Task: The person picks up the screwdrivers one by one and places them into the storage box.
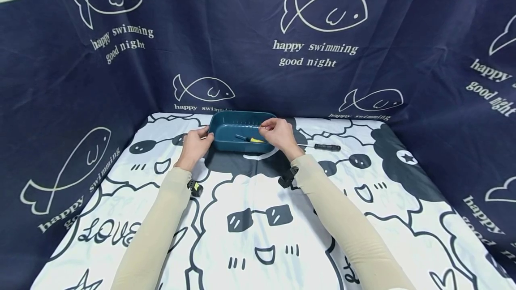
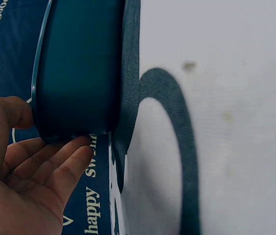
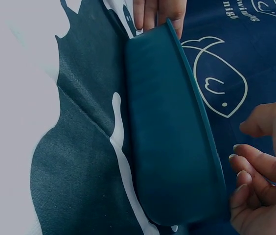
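A teal rectangular plastic bin (image 1: 230,146) stands on the patterned cloth near the back. My left hand (image 1: 196,147) holds its left end; in the left wrist view the thumb is at the rim and the fingers lie along the outer wall. Over the bin's right end is my right hand (image 1: 279,134). The right wrist view shows that hand (image 3: 267,171) beside the rim, thumb apart from loosely bent fingers, with no object visible between them. Inside the bin lies a small tool with a yellow-and-black handle (image 1: 256,140), partly hidden by the front wall.
A screwdriver with a black handle (image 1: 327,147) lies on the cloth right of the bin, part of its metal shaft behind the right hand. A dark blue fish-print curtain (image 1: 258,79) hangs behind and at both sides. White cloth with cartoon drawings (image 1: 258,196) covers the table.
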{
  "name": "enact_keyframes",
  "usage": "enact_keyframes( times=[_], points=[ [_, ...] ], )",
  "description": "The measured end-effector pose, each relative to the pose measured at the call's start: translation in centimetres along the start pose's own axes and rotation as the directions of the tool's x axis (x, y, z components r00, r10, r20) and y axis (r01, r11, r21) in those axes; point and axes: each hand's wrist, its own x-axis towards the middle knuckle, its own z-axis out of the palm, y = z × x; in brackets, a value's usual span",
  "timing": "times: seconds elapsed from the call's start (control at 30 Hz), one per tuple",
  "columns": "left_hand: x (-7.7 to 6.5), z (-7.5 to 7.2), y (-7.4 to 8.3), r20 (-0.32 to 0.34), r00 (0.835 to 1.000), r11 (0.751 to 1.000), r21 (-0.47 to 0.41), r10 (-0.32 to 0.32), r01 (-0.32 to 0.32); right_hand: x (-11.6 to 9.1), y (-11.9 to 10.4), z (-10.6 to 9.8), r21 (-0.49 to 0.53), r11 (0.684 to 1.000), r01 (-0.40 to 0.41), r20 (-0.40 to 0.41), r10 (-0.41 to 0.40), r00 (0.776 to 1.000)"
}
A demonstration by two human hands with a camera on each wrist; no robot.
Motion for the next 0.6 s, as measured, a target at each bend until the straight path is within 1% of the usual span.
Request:
enact_keyframes(
  times=[0.33, 0.6],
  points=[
    [0.3, 0.1, -0.1, 0.003, 1.0, 1.0, 0.002, 0.005, -0.005, -0.1, 0.5, -0.6, 0.026, 0.999, 0.023, -0.038, -0.022, 0.999],
    [0.0, 0.0, -0.1, 0.002, 1.0, 1.0, -0.009, 0.006, -0.006, -0.4, 0.7, -1.4, 0.04, 0.998, 0.053, -0.049, -0.051, 0.998]
  ],
)
